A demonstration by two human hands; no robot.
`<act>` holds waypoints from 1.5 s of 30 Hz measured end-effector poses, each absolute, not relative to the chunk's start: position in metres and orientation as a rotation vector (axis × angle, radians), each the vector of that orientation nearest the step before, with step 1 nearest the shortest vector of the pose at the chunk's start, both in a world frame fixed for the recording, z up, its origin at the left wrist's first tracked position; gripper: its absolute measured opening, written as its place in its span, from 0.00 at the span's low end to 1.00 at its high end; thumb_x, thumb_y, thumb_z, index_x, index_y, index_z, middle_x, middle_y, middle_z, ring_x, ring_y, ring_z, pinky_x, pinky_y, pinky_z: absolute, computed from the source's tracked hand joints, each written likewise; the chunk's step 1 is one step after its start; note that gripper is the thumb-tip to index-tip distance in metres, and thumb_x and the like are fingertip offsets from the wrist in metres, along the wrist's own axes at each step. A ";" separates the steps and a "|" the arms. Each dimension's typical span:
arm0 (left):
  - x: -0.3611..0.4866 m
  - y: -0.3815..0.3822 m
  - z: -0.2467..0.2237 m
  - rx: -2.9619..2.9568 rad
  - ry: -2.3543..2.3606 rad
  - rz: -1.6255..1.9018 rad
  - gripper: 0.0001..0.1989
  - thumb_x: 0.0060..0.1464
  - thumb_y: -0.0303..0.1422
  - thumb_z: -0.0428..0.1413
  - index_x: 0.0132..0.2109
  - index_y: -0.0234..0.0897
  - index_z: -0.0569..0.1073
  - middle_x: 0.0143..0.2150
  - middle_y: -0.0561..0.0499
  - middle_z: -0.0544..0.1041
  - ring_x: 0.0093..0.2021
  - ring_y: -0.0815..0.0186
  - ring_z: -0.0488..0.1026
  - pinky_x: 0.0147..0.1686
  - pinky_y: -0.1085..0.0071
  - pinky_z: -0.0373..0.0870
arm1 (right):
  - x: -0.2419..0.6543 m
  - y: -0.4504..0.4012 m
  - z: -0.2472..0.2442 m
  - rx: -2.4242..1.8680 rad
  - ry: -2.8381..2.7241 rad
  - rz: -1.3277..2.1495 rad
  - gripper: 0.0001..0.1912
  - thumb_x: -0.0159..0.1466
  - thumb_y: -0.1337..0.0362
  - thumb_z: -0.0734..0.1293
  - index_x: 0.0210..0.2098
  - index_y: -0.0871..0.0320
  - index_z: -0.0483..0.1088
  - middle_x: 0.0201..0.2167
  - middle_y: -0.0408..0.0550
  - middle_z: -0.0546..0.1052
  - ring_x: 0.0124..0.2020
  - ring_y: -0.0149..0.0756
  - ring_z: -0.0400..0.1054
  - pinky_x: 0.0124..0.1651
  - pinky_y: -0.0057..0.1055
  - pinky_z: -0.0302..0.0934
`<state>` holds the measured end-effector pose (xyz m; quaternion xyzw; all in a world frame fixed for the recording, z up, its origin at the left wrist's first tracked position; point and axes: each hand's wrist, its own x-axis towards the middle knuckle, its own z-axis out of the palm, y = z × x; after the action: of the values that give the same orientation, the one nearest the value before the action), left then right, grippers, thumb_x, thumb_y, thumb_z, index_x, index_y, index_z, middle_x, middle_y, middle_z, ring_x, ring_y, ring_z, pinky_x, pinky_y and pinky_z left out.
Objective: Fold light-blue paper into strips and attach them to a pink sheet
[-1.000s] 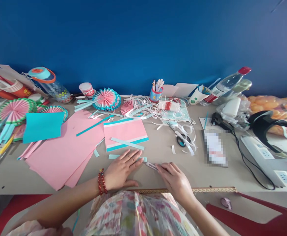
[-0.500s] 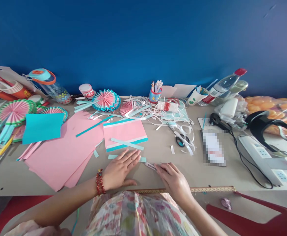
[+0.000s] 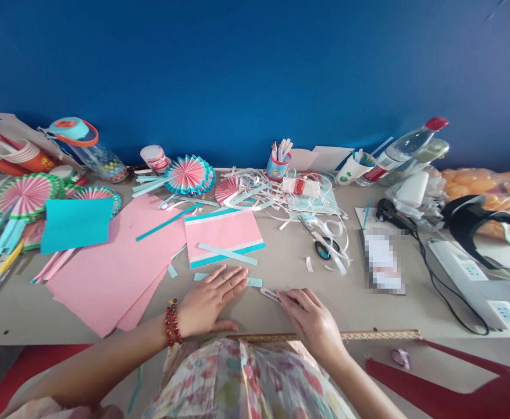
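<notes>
My left hand (image 3: pixel 218 295) lies flat with its fingers stretched over a pale blue paper strip (image 3: pixel 255 282). The strip's two ends stick out on either side of the fingers. In my right hand (image 3: pixel 309 317), closed, is a slim pale tool that looks like a small utility knife (image 3: pixel 270 294); its slotted end points left, near the strip's right end. Beyond the fingers lies a pink sheet (image 3: pixel 222 228) with blue and white edge bands. Across its lower edge rests another pale blue strip (image 3: pixel 228 254).
Large pink sheets (image 3: pixel 124 262) and a teal sheet (image 3: pixel 77 226) lie to the left, near folded paper rosettes (image 3: pixel 189 176). Scissors (image 3: pixel 325 249) sit among white paper scraps. On the right are a phone-like object (image 3: pixel 383 262), a power strip (image 3: pixel 464 279) and a bottle (image 3: pixel 405 151).
The view has shifted slightly. Both hands keep nearly the same place and pose, the left on the strip and the right holding the pale utility knife.
</notes>
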<state>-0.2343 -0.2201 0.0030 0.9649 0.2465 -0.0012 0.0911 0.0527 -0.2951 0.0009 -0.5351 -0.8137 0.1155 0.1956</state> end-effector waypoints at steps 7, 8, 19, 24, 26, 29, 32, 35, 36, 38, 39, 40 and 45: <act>-0.235 -0.220 0.000 2.883 0.720 0.026 0.46 0.59 0.62 0.39 0.72 0.34 0.42 0.73 0.43 0.46 0.72 0.55 0.43 0.69 0.54 0.37 | 0.052 -0.297 0.003 -1.492 -2.275 0.292 0.16 0.70 0.70 0.58 0.52 0.58 0.72 0.39 0.52 0.75 0.38 0.36 0.67 0.41 0.31 0.68; -0.235 -0.220 0.000 2.885 0.722 0.026 0.47 0.59 0.62 0.39 0.72 0.34 0.42 0.73 0.43 0.46 0.72 0.55 0.43 0.69 0.54 0.37 | 0.051 -0.297 0.004 -1.494 -2.274 0.279 0.16 0.70 0.70 0.58 0.51 0.58 0.73 0.38 0.52 0.75 0.38 0.37 0.67 0.41 0.31 0.68; -0.235 -0.220 -0.001 2.892 0.722 0.025 0.47 0.58 0.62 0.39 0.72 0.33 0.42 0.73 0.43 0.44 0.72 0.55 0.42 0.69 0.53 0.37 | 0.040 -0.300 0.005 -1.529 -2.249 0.195 0.15 0.70 0.70 0.58 0.49 0.59 0.74 0.37 0.51 0.75 0.36 0.37 0.67 0.39 0.30 0.66; -0.235 -0.221 -0.002 2.900 0.725 0.028 0.48 0.58 0.63 0.39 0.72 0.33 0.42 0.73 0.43 0.45 0.72 0.55 0.42 0.69 0.54 0.38 | 0.036 -0.301 0.005 -1.538 -2.235 0.177 0.14 0.70 0.70 0.59 0.48 0.59 0.74 0.36 0.50 0.76 0.35 0.36 0.66 0.38 0.29 0.66; -0.235 -0.221 -0.001 2.904 0.726 0.026 0.48 0.58 0.63 0.39 0.72 0.33 0.42 0.73 0.43 0.45 0.72 0.55 0.42 0.69 0.54 0.37 | 0.035 -0.302 0.003 -1.541 -2.243 0.159 0.14 0.70 0.70 0.59 0.48 0.59 0.74 0.36 0.50 0.76 0.35 0.36 0.66 0.39 0.29 0.66; -0.234 -0.221 0.000 2.910 0.740 0.029 0.48 0.58 0.63 0.39 0.72 0.32 0.43 0.73 0.43 0.45 0.72 0.55 0.42 0.69 0.54 0.37 | 0.033 -0.301 -0.002 -1.537 -2.253 0.138 0.15 0.70 0.70 0.58 0.50 0.59 0.74 0.36 0.50 0.76 0.35 0.36 0.66 0.40 0.30 0.66; -0.235 -0.221 0.000 2.913 0.741 0.039 0.48 0.57 0.63 0.40 0.72 0.32 0.44 0.73 0.42 0.45 0.72 0.54 0.42 0.69 0.53 0.38 | 0.031 -0.300 -0.004 -1.540 -2.251 0.174 0.15 0.70 0.69 0.58 0.50 0.57 0.73 0.36 0.50 0.76 0.37 0.36 0.67 0.41 0.30 0.67; -0.235 -0.222 -0.002 2.910 0.736 0.049 0.48 0.57 0.63 0.39 0.72 0.32 0.43 0.73 0.42 0.44 0.72 0.54 0.42 0.69 0.54 0.38 | 0.030 -0.300 -0.003 -1.545 -2.246 0.229 0.15 0.70 0.69 0.58 0.50 0.57 0.73 0.37 0.50 0.76 0.37 0.36 0.67 0.41 0.30 0.67; -0.235 -0.222 -0.002 2.907 0.734 0.049 0.48 0.57 0.63 0.39 0.72 0.32 0.43 0.73 0.42 0.44 0.72 0.54 0.42 0.69 0.54 0.37 | 0.029 -0.300 -0.002 -1.542 -2.246 0.231 0.15 0.70 0.69 0.58 0.50 0.57 0.74 0.37 0.51 0.76 0.36 0.36 0.67 0.41 0.30 0.67; -0.234 -0.222 -0.002 2.899 0.735 0.049 0.48 0.58 0.63 0.38 0.72 0.32 0.42 0.73 0.42 0.43 0.72 0.54 0.42 0.69 0.54 0.36 | 0.028 -0.299 0.001 -1.529 -2.250 0.212 0.15 0.70 0.69 0.58 0.49 0.57 0.74 0.36 0.50 0.76 0.36 0.36 0.67 0.40 0.30 0.68; -0.234 -0.222 -0.002 2.893 0.734 0.049 0.48 0.58 0.63 0.38 0.72 0.32 0.41 0.73 0.42 0.43 0.72 0.54 0.42 0.69 0.53 0.36 | 0.027 -0.298 0.002 -1.524 -2.253 0.201 0.15 0.70 0.69 0.58 0.49 0.56 0.74 0.36 0.50 0.76 0.36 0.36 0.67 0.40 0.30 0.68; -0.234 -0.221 0.000 2.885 0.727 0.050 0.48 0.58 0.62 0.38 0.72 0.31 0.40 0.73 0.42 0.43 0.72 0.54 0.42 0.69 0.53 0.36 | 0.026 -0.297 0.003 -1.518 -2.259 0.191 0.15 0.70 0.69 0.57 0.49 0.56 0.74 0.36 0.50 0.76 0.36 0.36 0.68 0.41 0.30 0.68; -0.247 -0.213 0.010 2.853 0.718 0.058 0.47 0.61 0.60 0.39 0.72 0.30 0.38 0.73 0.41 0.41 0.73 0.55 0.40 0.69 0.57 0.36 | 0.024 -0.293 0.005 -1.533 -2.260 0.188 0.15 0.71 0.69 0.57 0.49 0.56 0.74 0.36 0.50 0.76 0.36 0.36 0.67 0.40 0.29 0.67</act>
<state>-0.2466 -0.2126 0.0098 0.9648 0.2427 0.0196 0.0992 0.0239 -0.2934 0.0050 -0.5486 -0.8088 0.0673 0.2009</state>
